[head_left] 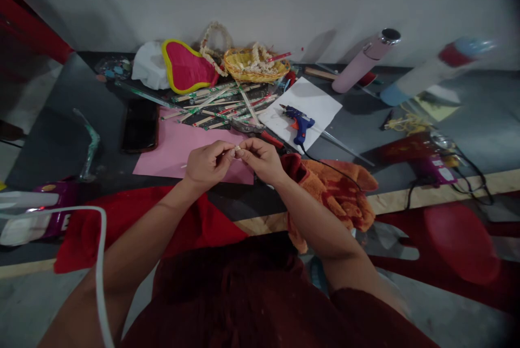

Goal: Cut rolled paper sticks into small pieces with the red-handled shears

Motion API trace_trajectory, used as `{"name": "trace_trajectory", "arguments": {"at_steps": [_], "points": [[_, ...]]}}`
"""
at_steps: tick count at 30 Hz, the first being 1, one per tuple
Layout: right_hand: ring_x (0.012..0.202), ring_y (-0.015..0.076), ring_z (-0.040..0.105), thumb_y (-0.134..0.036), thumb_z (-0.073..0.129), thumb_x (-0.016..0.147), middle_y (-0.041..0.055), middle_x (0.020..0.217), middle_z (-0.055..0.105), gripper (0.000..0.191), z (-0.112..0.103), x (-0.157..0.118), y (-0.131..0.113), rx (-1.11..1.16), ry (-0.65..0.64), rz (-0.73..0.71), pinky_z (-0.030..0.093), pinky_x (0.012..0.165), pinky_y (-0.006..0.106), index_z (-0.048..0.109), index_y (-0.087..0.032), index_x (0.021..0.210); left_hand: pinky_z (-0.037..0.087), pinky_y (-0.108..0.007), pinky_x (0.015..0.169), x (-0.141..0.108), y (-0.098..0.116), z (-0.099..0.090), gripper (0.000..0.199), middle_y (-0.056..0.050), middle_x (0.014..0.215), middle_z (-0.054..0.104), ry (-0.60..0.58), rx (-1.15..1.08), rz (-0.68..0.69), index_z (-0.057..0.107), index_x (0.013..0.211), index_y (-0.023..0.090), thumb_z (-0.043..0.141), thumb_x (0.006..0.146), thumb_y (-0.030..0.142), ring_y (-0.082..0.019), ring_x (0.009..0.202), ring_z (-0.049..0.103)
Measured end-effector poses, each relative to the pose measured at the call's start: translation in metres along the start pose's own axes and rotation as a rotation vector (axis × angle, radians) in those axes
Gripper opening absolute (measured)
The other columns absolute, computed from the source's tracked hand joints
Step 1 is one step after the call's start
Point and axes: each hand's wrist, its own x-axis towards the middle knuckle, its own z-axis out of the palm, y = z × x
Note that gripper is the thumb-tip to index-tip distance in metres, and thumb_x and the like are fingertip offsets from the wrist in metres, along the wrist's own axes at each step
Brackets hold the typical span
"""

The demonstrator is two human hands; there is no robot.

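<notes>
My left hand (209,165) and my right hand (263,161) meet above the front part of a pink sheet (174,145). Between the pinched fingertips of both is a small pale piece (238,149), too small to name. Behind my hands lies a pile of wrapped chopsticks (211,103), some out of their printed sleeves. A tool with red handles (270,138), partly hidden, rests just beyond my right hand. To its right a blue glue gun (301,124) lies on a white sheet (320,101), its black cord trailing toward me.
A black phone (140,126) lies left of the pink sheet. Along the wall stand a yellow basket (235,72) with beaded strands, a red heart-shaped piece (189,66) edged yellow, and a pink flask (357,69). An orange cloth (337,191) and red cloth (142,212) drape the front edge.
</notes>
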Motion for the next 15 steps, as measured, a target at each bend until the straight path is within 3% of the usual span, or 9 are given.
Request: {"name": "trace_trajectory", "arguments": {"at_steps": [7,15], "points": [[0.058,0.0072,0.046,-0.049,0.066,0.078,-0.0021,0.068,0.055,0.033,0.0002,-0.0003,-0.0014,-0.012,-0.003,-0.003,0.039,0.055,0.021,0.060,-0.017,0.081,0.045,-0.019,0.057,-0.0016,-0.0008,0.0035,0.018,0.000,0.079,0.072,0.021,-0.030,-0.081,0.063,0.092,0.019,0.055,0.085,0.033,-0.010,0.061,0.063],[0.057,0.0075,0.045,-0.051,0.066,0.077,-0.0018,0.068,0.055,0.034,0.0002,0.0000,-0.0012,-0.017,0.002,0.011,0.040,0.055,0.021,0.060,-0.017,0.081,0.044,-0.019,0.055,-0.0025,0.0000,0.0038,0.017,0.000,0.075,0.070,0.025,-0.037,-0.076,0.061,0.090,0.019,0.055,0.085,0.034,-0.009,0.057,0.061]]}}
